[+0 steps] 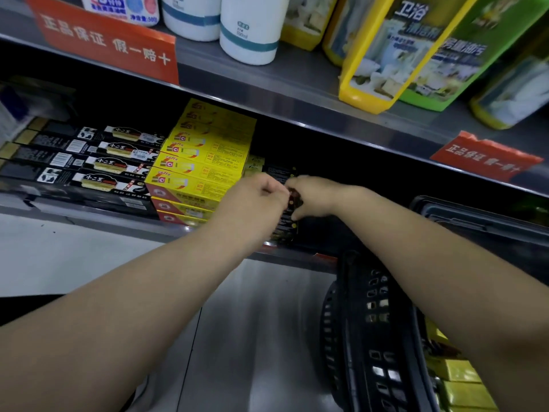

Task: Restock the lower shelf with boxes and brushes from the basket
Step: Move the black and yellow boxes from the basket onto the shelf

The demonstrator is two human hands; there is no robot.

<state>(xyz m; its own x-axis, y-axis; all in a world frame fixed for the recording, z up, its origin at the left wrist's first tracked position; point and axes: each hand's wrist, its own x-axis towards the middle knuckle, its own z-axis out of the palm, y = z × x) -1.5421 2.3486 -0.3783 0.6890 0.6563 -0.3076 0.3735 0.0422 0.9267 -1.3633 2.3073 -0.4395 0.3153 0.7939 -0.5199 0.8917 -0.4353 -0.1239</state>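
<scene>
Both of my hands meet at the front of the lower shelf (98,217). My left hand (255,200) and my right hand (312,197) grip a dark box (286,224) with yellow dots, standing on end just right of the stacked yellow boxes (205,162). Black boxes (98,162) lie in rows further left on the same shelf. The black basket (371,322) sits at the lower right, under my right forearm, with yellow boxes (463,382) inside it. No brush is visible.
The upper shelf (297,84) carries white bottles (249,28) and yellow and green jugs (395,52), with red price tags (110,40) on its edge. A dark tray (475,218) sits right on the lower shelf. Grey floor (252,337) lies below.
</scene>
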